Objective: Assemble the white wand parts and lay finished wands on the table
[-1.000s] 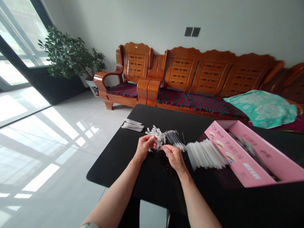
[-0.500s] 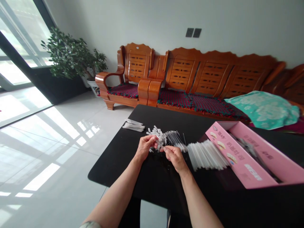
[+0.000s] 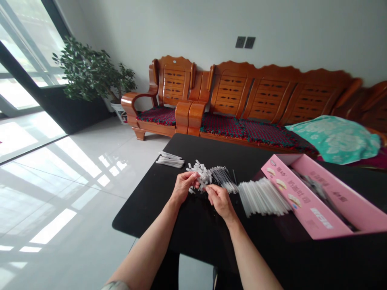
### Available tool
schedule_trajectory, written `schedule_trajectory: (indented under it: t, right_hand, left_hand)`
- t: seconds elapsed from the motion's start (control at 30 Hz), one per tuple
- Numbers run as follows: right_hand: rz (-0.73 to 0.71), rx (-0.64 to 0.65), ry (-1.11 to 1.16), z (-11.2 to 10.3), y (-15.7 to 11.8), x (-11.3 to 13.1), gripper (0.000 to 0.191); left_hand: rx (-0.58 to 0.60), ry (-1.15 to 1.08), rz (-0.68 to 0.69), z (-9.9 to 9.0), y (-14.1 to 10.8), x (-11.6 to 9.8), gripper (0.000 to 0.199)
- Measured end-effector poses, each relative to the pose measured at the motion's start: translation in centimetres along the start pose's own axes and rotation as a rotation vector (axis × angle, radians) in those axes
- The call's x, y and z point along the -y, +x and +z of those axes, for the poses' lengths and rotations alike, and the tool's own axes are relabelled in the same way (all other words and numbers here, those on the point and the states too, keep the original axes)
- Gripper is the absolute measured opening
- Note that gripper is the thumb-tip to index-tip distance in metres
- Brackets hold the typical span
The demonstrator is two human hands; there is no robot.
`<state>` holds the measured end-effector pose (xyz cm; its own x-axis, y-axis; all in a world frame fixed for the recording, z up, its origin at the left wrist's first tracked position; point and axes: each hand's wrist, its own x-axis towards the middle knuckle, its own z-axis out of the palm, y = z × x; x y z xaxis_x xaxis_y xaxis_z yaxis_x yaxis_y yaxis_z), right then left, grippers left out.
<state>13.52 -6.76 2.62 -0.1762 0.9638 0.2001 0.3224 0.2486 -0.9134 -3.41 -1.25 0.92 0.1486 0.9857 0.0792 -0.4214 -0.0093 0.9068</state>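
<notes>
My left hand is closed in a pinch at the near side of a pile of small white pieces. Close beside it on the right, my right hand is also pinched; what either holds is too small to make out. Thin dark-and-silver rods lie just right of the pile. Further right is a wide row of translucent white tubes. Several white sticks rest at the table's left side, behind my left hand.
A pink open box with printed sides stands on the right of the black table. Behind the table are a wooden sofa with a turquoise cloth and a potted plant.
My right hand has shifted very slightly left, and my left hand a little too. Both remain pinched near the white pile.
</notes>
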Motion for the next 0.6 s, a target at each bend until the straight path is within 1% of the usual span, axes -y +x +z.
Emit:
schedule_trajectory:
  t: [0.07,0.17,0.27,0.33,0.4,0.47,0.53,0.6]
  right_hand:
    - [0.094,0.07,0.212,-0.33,0.01,-0.05,0.04]
    - [0.218,0.15,0.465,-0.71,-0.01,-0.23,0.04]
    - [0.306,0.196,0.622,-0.96,-0.09,-0.51,0.039]
    - [0.323,0.206,0.655,-1.03,-0.13,-0.67,0.038]
    - [0.331,0.211,0.641,-0.98,-0.11,-0.75,0.039]
    - [0.314,0.186,0.565,-0.76,-0.02,-0.68,0.039]
    - [0.225,0.107,0.392,-0.42,0.09,-0.48,0.04]
    - [0.069,0.014,0.133,-0.09,0.11,-0.24,0.039]
  left_hand:
    - [0.058,-0.01,0.011,0.13,-0.15,-0.21,0.033]
    - [0.126,-0.008,0.005,0.33,-0.41,-0.48,0.033]
    - [0.151,-0.007,0.005,0.41,-0.52,-0.58,0.033]
    - [0.16,-0.01,0.009,0.4,-0.5,-0.52,0.032]
    - [0.161,0.0,0.006,0.43,-0.48,-0.35,0.032]
    - [0.127,0.02,0.003,0.54,-0.45,-0.09,0.032]
    - [0.055,0.03,0.002,0.68,-0.37,0.16,0.033]
    - [-0.012,0.031,-0.013,0.64,-0.18,0.25,0.035]
